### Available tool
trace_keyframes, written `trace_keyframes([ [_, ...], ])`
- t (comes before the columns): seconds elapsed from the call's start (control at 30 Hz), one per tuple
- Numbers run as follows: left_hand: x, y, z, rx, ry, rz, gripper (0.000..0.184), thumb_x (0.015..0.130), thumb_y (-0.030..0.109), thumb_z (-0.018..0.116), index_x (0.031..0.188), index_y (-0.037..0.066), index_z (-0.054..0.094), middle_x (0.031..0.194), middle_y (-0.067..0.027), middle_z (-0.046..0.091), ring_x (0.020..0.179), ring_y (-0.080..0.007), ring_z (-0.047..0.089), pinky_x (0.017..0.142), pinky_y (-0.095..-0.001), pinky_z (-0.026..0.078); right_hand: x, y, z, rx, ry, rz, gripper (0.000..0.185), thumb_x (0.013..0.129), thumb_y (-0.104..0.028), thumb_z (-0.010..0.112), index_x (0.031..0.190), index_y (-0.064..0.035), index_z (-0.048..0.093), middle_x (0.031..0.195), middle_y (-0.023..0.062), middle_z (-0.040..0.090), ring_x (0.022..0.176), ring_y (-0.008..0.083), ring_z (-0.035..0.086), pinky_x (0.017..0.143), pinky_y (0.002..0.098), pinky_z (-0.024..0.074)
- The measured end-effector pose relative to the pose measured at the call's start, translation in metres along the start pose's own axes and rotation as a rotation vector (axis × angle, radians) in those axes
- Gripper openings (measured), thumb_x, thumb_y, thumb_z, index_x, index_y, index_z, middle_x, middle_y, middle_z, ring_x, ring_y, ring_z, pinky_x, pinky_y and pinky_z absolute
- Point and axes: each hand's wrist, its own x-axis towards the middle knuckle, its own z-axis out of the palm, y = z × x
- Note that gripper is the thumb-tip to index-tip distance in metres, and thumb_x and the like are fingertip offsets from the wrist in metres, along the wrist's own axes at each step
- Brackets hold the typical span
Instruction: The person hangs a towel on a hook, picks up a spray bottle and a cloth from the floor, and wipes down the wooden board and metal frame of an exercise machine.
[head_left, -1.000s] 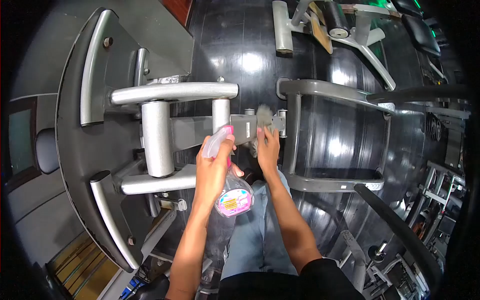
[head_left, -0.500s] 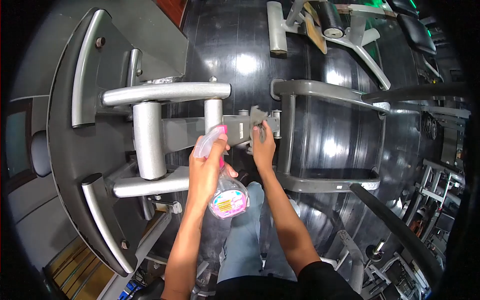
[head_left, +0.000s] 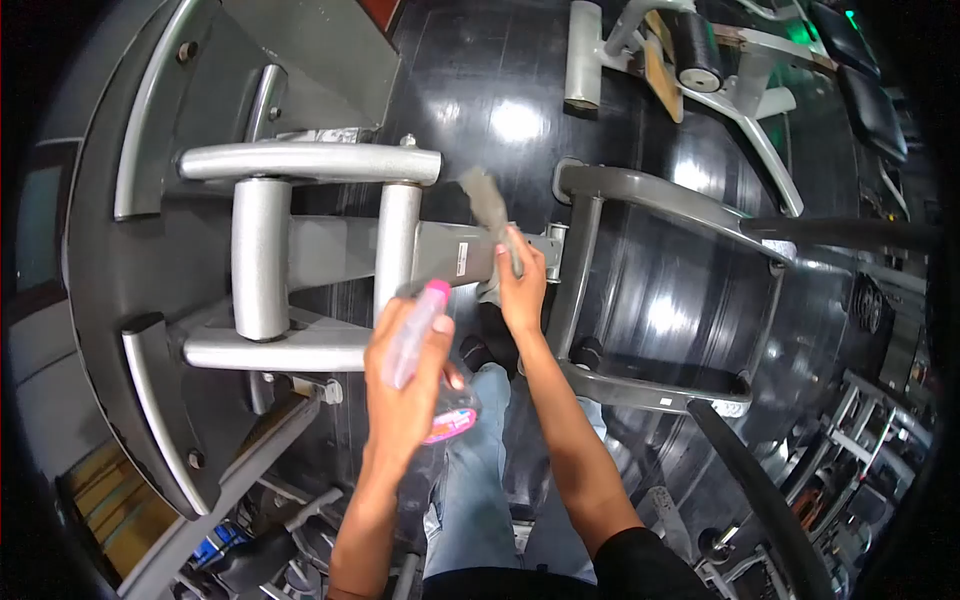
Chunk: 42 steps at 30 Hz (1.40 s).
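My left hand (head_left: 402, 375) is wrapped round the neck of a spray bottle (head_left: 455, 422) with a pink nozzle and a clear body with a pink label. The bottle is tilted, and its body is partly hidden behind my fingers. A grey-brown cloth (head_left: 485, 198) is pinched in my right hand (head_left: 521, 284), one end flaring up and away. Both hands are over the gym machine's grey centre beam (head_left: 440, 252), which carries a small white label. Whether the cloth touches the beam, I cannot tell.
Silver frame tubes (head_left: 310, 160) and a large dark panel (head_left: 100, 250) stand on the left. A grey floor frame (head_left: 650, 182) extends to the right. Another machine (head_left: 700, 75) is at the upper right. My legs (head_left: 470, 480) are below, over the dark floor.
The spray bottle has tipped, so its label now shows edge-on and its nozzle sits lower. The cloth has swung up and left from my right hand. The view has shifted slightly.
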Motion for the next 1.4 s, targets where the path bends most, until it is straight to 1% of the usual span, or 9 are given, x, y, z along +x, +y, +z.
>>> trace_keyframes([
  [0.07, -0.012, -0.017, 0.015, -0.009, 0.011, 0.016, 0.019, 0.096, 0.014, 0.057, 0.095, -0.006, 0.058, 0.083, -0.0059, 0.05, 0.055, -0.0118, 0.058, 0.049, -0.0255, 0.046, 0.008, 0.018, 0.0, 0.009, 0.014, 0.115, 0.038, 0.093, -0.027, 0.064, 0.128, -0.013, 0.063, 0.121, 0.0159, 0.055, 0.115, 0.0306, 0.054, 0.1, 0.0382, 0.0408],
  [0.33, -0.009, -0.081, 0.061, -0.036, 0.116, 0.044, 0.025, 0.098, 0.021, 0.057, 0.092, -0.003, 0.058, 0.076, -0.0063, 0.055, 0.056, -0.0115, 0.058, 0.051, -0.0263, 0.046, -0.02, -0.024, -0.022, 0.116, -0.303, -0.342, 0.036, 0.084, -0.01, 0.071, 0.119, -0.0033, 0.067, 0.107, 0.0157, 0.063, 0.099, 0.0244, 0.063, 0.087, 0.0333, 0.0485],
  [0.5, 0.018, -0.1, 0.063, 0.023, 0.173, 0.069, 0.026, 0.097, 0.023, 0.058, 0.09, -0.001, 0.058, 0.076, -0.0066, 0.057, 0.054, -0.012, 0.058, 0.052, -0.0272, 0.046, 0.012, 0.05, -0.009, 0.073, 0.018, 0.017, 0.033, 0.091, -0.022, 0.067, 0.118, -0.0023, 0.066, 0.107, 0.0135, 0.064, 0.102, 0.024, 0.062, 0.091, 0.0322, 0.046],
  [0.73, 0.04, -0.121, 0.057, 0.036, 0.101, 0.027, 0.023, 0.096, 0.019, 0.06, 0.088, -0.003, 0.058, 0.074, -0.0063, 0.055, 0.052, -0.0123, 0.058, 0.05, -0.0285, 0.045, 0.016, -0.002, -0.006, 0.126, -0.125, -0.238, 0.031, 0.09, -0.017, 0.068, 0.12, -0.0084, 0.067, 0.103, 0.0117, 0.062, 0.097, 0.0256, 0.063, 0.083, 0.0349, 0.0488],
  [0.8, 0.041, -0.125, 0.057, 0.091, 0.085, 0.023, 0.022, 0.095, 0.017, 0.06, 0.087, -0.002, 0.058, 0.072, -0.0069, 0.054, 0.052, -0.013, 0.057, 0.049, -0.0294, 0.044, 0.013, 0.007, -0.013, 0.223, -0.21, -0.181, 0.032, 0.088, -0.011, 0.069, 0.118, 0.0006, 0.065, 0.108, 0.0111, 0.063, 0.1, 0.0191, 0.061, 0.091, 0.032, 0.0465],
  [0.9, 0.045, -0.131, 0.057, 0.263, 0.071, 0.058, 0.022, 0.095, 0.016, 0.06, 0.083, -0.002, 0.055, 0.07, -0.0082, 0.053, 0.049, -0.0146, 0.056, 0.048, -0.0309, 0.043, 0.011, 0.055, -0.02, 0.237, -0.181, -0.136, 0.034, 0.091, -0.015, 0.067, 0.124, -0.0042, 0.064, 0.116, 0.0116, 0.064, 0.104, 0.0208, 0.062, 0.092, 0.0322, 0.0463],
  [1.1, 0.05, -0.145, 0.058, 0.509, 0.092, 0.101, 0.026, 0.094, 0.015, 0.059, 0.076, -0.001, 0.05, 0.066, -0.0115, 0.049, 0.05, -0.0213, 0.053, 0.05, -0.0359, 0.042, -0.005, 0.131, -0.079, 0.539, 0.163, 0.486, 0.048, 0.096, -0.025, 0.063, 0.134, 0.0025, 0.052, 0.12, 0.0102, 0.062, 0.104, 0.0163, 0.058, 0.093, 0.0295, 0.0448],
  [1.23, 0.047, -0.131, 0.065, 0.367, 0.143, -0.119, 0.026, 0.095, 0.016, 0.058, 0.076, -0.001, 0.05, 0.066, -0.0118, 0.049, 0.054, -0.0242, 0.053, 0.055, -0.039, 0.042, -0.007, 0.107, -0.109, 0.776, 0.075, 0.559, 0.043, 0.097, -0.026, 0.061, 0.129, 0.0023, 0.055, 0.11, 0.0074, 0.064, 0.093, 0.0113, 0.062, 0.08, 0.0255, 0.0495],
  [1.4, 0.044, -0.133, 0.063, 0.435, 0.119, -0.03, 0.024, 0.095, 0.015, 0.058, 0.079, -0.001, 0.052, 0.067, -0.0109, 0.05, 0.05, -0.0196, 0.055, 0.051, -0.0341, 0.043, 0.004, 0.069, -0.087, 0.457, -0.049, 0.422, 0.046, 0.094, -0.022, 0.065, 0.13, 0.0047, 0.053, 0.106, 0.0057, 0.064, 0.091, 0.0088, 0.06, 0.077, 0.0224, 0.0481],
])
